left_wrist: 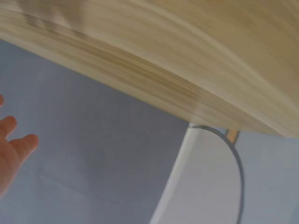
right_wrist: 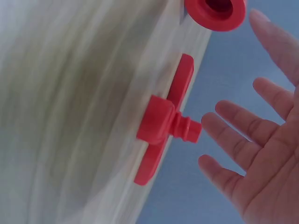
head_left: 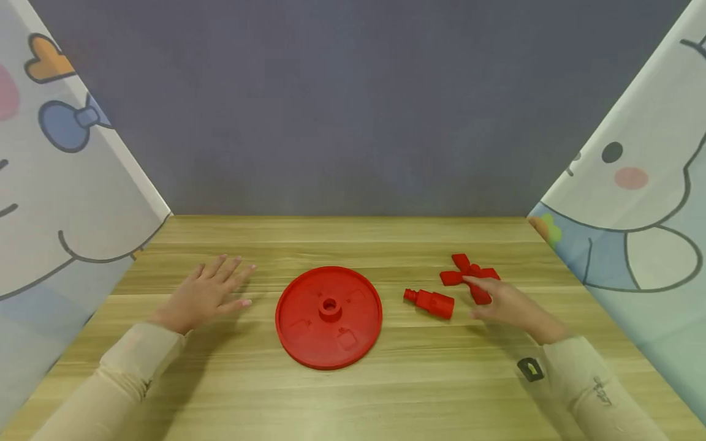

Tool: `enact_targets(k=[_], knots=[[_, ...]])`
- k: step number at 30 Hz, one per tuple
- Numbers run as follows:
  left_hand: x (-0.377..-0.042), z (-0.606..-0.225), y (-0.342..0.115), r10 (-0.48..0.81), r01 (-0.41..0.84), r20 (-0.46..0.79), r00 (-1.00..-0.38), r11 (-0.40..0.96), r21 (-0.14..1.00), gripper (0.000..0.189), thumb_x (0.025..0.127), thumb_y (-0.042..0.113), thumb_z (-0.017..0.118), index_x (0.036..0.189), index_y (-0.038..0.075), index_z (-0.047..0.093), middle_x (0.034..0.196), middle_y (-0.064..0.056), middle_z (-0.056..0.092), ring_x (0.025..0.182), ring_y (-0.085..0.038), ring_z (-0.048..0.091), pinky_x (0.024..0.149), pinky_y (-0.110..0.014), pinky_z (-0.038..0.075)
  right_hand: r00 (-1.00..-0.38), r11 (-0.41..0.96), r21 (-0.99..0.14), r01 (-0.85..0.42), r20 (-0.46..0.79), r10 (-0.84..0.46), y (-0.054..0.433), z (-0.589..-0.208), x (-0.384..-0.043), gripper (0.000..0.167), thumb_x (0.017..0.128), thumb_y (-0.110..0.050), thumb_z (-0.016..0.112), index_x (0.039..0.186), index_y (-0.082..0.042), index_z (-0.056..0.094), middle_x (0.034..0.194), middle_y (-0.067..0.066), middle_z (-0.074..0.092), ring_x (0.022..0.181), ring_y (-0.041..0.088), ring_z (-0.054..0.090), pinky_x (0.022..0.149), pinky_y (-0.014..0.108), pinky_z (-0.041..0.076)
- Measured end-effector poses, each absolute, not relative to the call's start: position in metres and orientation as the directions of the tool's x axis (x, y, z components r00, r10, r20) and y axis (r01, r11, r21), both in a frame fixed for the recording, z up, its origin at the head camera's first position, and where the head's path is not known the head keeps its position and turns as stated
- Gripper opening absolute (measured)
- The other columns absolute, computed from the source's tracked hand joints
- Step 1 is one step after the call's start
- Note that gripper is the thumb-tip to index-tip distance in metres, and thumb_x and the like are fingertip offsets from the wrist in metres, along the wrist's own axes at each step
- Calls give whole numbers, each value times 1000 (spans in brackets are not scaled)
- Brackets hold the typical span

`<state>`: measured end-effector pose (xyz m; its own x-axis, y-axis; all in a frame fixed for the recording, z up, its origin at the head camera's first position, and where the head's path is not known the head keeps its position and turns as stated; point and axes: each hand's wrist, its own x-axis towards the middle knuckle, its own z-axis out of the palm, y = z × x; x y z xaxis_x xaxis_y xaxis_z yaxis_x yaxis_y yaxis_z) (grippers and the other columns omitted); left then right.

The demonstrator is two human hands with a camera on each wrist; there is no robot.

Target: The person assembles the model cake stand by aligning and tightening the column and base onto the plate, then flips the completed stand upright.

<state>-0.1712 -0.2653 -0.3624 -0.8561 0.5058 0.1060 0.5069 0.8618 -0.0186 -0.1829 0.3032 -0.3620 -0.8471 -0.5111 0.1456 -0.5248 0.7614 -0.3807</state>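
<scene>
My left hand (head_left: 205,296) is spread with the fingers apart over the left part of the table, holding nothing. Fingertips of it show at the edge of the left wrist view. On the right, my right hand (head_left: 512,308) hovers at a red cross-shaped piece (head_left: 454,277), covering part of it. The right wrist view shows fairly straight fingers (right_wrist: 233,140) beside the stubby ridged stem of the cross piece (right_wrist: 156,119), with a small gap. A red stepped cylinder (head_left: 436,304) with a hollow end lies left of that hand. In the middle lies a round red disc (head_left: 309,346) with a raised hollow hub.
The pieces lie on a wood-grain table (head_left: 265,404). A grey panel (head_left: 353,110) stands behind it. Cartoon-printed panels flank the left (head_left: 105,202) and right (head_left: 651,202) sides. A small dark tag-like thing (head_left: 524,365) sits by the right cuff.
</scene>
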Motion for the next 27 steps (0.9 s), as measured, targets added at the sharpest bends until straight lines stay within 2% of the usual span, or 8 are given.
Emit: enact_targets(k=[3, 8, 12, 15, 18, 21, 23, 27], knots=[[-169, -367, -259, 514, 513, 91, -853, 858, -37, 70, 93, 55, 49, 146, 10, 41, 149, -27, 32, 134, -52, 25, 100, -70, 26, -833, 738, -400, -544, 151, -532, 298, -363, -181, 65, 69, -10, 84, 123, 12, 55, 109, 28, 62, 89, 33, 60, 74, 44, 53], [-168, -370, -248, 523, 525, 73, -849, 851, 5, 71, 93, 56, 50, 147, 11, 40, 151, -26, 27, 137, -51, 20, 103, -69, 22, -795, 703, -380, -601, 194, -575, 293, -366, -182, 62, 68, -8, 85, 120, 11, 57, 104, 25, 64, 78, 26, 57, 70, 41, 53], [-168, -371, -240, 542, 543, 58, -839, 839, 21, 71, 93, 56, 51, 146, 11, 40, 150, -25, 30, 136, -51, 22, 102, -69, 25, -823, 721, -412, -558, 162, -544, 292, -368, -182, 62, 70, -9, 83, 122, 11, 56, 101, 19, 63, 70, 19, 48, 62, 30, 47], [-167, -370, -238, 557, 560, 72, -827, 828, 22, 69, 92, 54, 53, 145, 11, 42, 149, -23, 35, 135, -51, 24, 101, -69, 27, -841, 736, -424, -528, 138, -523, 291, -368, -183, 64, 71, -11, 83, 124, 11, 55, 103, 21, 63, 72, 22, 52, 63, 30, 46], [-166, -370, -235, 570, 573, 67, -819, 818, 38, 69, 93, 54, 52, 145, 11, 42, 149, -20, 37, 136, -51, 23, 102, -68, 26, -849, 742, -432, -513, 130, -512, 291, -368, -183, 65, 71, -14, 84, 125, 10, 55, 110, 27, 62, 83, 30, 61, 71, 40, 52], [-165, -369, -231, 573, 575, 46, -818, 815, 65, 68, 93, 54, 51, 146, 11, 42, 149, -18, 36, 136, -51, 21, 103, -68, 24, -855, 736, -460, -497, 117, -504, 291, -368, -182, 67, 72, -18, 84, 125, 9, 55, 112, 27, 62, 90, 35, 64, 75, 47, 53], [-165, -369, -228, 566, 566, 21, -824, 822, 69, 69, 94, 55, 50, 147, 11, 40, 151, -17, 34, 138, -50, 19, 104, -68, 22, -855, 729, -475, -493, 111, -506, 290, -368, -182, 67, 72, -18, 84, 126, 9, 54, 108, 25, 64, 87, 33, 65, 74, 46, 54], [-161, -370, -224, 563, 562, 4, -827, 825, 61, 71, 93, 55, 51, 146, 10, 41, 150, -18, 35, 138, -50, 20, 104, -67, 24, -856, 717, -507, -478, 86, -510, 286, -370, -183, 66, 73, -18, 83, 126, 10, 54, 100, 20, 66, 80, 27, 65, 68, 37, 55]])
